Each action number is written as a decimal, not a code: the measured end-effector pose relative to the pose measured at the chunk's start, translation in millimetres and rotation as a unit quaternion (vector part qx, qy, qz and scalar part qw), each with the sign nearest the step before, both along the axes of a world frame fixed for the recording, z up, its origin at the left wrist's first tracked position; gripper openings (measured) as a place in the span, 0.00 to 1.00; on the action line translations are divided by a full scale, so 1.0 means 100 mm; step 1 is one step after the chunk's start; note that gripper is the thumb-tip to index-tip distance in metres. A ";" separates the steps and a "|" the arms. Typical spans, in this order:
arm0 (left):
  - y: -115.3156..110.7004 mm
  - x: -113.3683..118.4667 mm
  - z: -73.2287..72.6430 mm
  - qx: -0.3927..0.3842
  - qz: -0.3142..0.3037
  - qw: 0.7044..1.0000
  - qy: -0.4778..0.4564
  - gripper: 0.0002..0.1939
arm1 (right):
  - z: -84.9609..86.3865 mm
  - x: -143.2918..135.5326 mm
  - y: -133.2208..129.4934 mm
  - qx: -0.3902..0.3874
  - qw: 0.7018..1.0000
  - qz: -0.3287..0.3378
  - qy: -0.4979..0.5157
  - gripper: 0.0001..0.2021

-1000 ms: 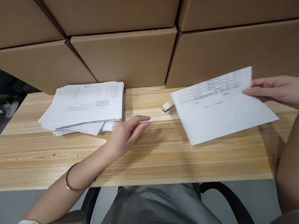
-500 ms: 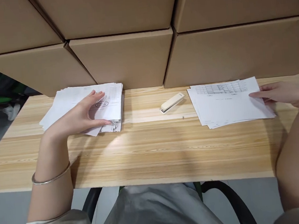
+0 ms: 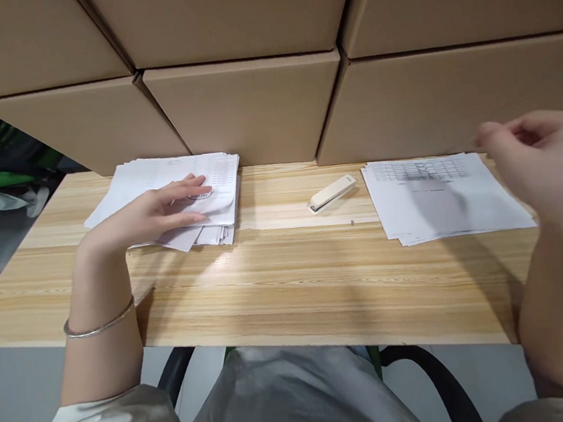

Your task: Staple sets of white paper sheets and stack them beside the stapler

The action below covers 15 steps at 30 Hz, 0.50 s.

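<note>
At the frame's left, the left hand (image 3: 161, 210) lies on a thick stack of printed sheets (image 3: 157, 175), thumb and fingers spread. At far right, the blurred right hand (image 3: 542, 153), fingers curled, hovers near a thinner paper pile (image 3: 447, 207); whether its fingertips meet cannot be told. Between them, a cream stapler (image 3: 333, 193) lies right of centre.

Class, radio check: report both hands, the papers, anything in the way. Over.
Left hand over left paper stack, fingers spread. Right hand raised by right papers, blurred, no sheet visible in it. Stapler between them, perhaps a minor obstacle.
</note>
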<state>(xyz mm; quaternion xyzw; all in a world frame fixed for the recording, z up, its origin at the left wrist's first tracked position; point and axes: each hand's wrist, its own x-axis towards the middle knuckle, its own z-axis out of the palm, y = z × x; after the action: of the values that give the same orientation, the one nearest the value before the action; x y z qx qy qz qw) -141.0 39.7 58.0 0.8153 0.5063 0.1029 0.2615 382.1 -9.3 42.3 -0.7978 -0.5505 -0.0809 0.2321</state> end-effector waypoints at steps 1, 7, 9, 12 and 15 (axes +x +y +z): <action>-0.02 0.03 0.01 0.017 0.021 1.000 -0.009 0.26 | 0.07 -0.27 -0.04 0.005 0.998 0.008 0.069 0.15; -0.38 0.62 -0.05 0.375 0.077 0.915 -0.130 0.10 | 0.04 -1.27 -0.18 -0.265 0.777 0.225 0.525 0.32; -0.58 0.89 -0.13 0.386 -0.035 0.908 -0.157 0.13 | -0.10 -1.38 -0.19 -0.332 0.673 0.239 0.616 0.38; -0.82 1.20 -0.29 0.354 -0.204 0.897 -0.166 0.20 | -0.26 -1.46 -0.20 -0.334 0.611 0.253 0.672 0.34; -0.90 1.33 -0.40 0.305 -0.309 0.886 -0.166 0.23 | -0.31 -1.46 -0.20 -0.297 0.656 0.256 0.645 0.23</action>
<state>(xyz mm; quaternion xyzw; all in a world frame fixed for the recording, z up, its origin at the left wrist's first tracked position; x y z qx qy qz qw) -8.2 -50.4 18.2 0.9409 0.1218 0.3000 0.0992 235.8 -28.8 11.5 -0.5038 -0.4395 0.6844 0.2910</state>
